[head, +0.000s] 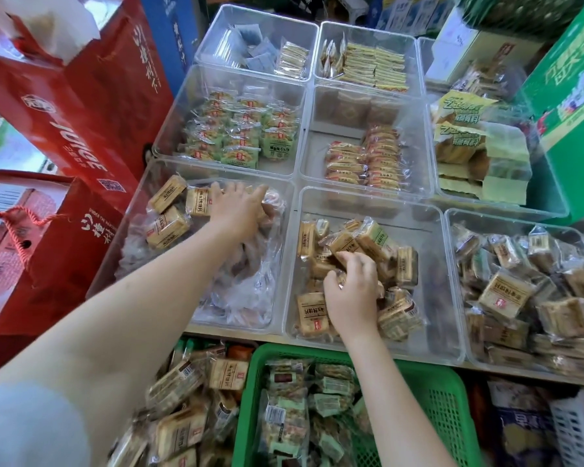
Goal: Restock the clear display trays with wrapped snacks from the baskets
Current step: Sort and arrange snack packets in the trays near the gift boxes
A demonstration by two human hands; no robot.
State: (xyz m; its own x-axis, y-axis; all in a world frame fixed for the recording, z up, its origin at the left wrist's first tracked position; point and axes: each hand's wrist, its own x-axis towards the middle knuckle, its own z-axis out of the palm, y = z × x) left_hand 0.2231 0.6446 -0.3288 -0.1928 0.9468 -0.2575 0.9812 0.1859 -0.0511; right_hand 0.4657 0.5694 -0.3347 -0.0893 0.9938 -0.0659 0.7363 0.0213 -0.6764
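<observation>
My left hand (pixel 240 210) is reaching into the near-left clear tray (pixel 142 210), fingers spread and fairly straight, lying on a clear bag of brownish snacks (pixel 250 264); I am not seeing it curl round anything. Just left of it, in the same tray, three tan wrapped biscuits (pixel 167 224) are lying against the far-left corner. Further left, red gift boxes (pixel 81 106) are standing beside the trays.

Moving right, my right hand (pixel 351 291) is sitting in the next clear tray (pixel 429 298), fingers bent down and pinching a tan wrapped snack (pixel 341 244) at the top of a loose heap of the same packets. Behind these two trays, more clear trays are holding green-labelled packets (pixel 243 133) and orange-labelled packets (pixel 368 160) in rows.

Below my arms, a green basket (pixel 445 406) is holding green-wrapped snacks, with tan packets piled just left of it. At the far right, another tray (pixel 459 264) is sitting heaped with tan packets.
</observation>
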